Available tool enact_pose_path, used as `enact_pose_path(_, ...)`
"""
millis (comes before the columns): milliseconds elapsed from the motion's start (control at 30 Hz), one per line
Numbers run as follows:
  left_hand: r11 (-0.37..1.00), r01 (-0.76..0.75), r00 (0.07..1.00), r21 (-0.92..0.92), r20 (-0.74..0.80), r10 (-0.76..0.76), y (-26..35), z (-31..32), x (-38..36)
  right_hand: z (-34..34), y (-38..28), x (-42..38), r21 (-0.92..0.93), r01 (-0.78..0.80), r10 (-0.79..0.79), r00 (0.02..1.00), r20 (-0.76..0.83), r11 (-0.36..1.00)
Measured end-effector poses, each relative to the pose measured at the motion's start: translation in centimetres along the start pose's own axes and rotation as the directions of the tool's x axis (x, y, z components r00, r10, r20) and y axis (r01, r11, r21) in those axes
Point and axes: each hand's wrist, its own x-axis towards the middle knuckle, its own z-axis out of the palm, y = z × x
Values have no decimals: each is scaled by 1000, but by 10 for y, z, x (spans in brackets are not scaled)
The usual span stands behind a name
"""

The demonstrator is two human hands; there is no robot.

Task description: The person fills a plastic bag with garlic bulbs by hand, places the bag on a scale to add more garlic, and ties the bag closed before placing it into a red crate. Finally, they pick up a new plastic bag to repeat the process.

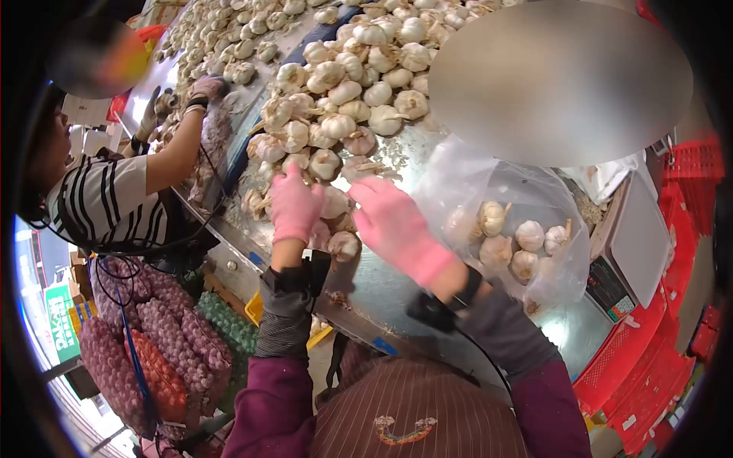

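My left hand (296, 204), in a pink glove, reaches over the near edge of a heap of garlic bulbs (345, 91) on a metal table. Its fingers are apart and lie against bulbs; no bulb is plainly gripped. My right hand (397, 229), also pink-gloved, is just to the right, fingers stretched toward the heap and partly hiding one another. A garlic bulb (343, 245) lies between my wrists. Right of my right hand, a clear plastic bag (489, 183) lies open with several garlic bulbs (529, 236) inside.
A digital scale (630, 244) stands at the right, beside red plastic crates (649, 382). At the left, a co-worker's gloved hand (210, 88) is over another garlic pile (229, 46). Filled mesh sacks (160, 336) stand below the table edge. A large blurred patch hides the upper right.
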Motion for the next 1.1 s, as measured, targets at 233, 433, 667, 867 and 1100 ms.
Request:
enact_pose_path(233,998,-51,950,42,309,36,-65,14,17,76,60,64,-492,-51,248,906,344,869)
enact_pose_path(433,-278,518,805,-809,352,477,-87,-36,-23,44,-3,33,712,-663,347,627,698,-234)
enact_pose_path(667,-189,452,847,-872,353,397,34,-69,-98,-44,-36,-38,915,-394,431,814,390,-84)
enact_pose_path(867,204,385,551,-900,402,731,183,-16,-156,-158,8,-117,952,-134,847,501,-175,276)
enact_pose_path(1100,343,-705,375,-620,85,923,214,98,-174,-150,112,-188,124,-506,462,625,-629,853)
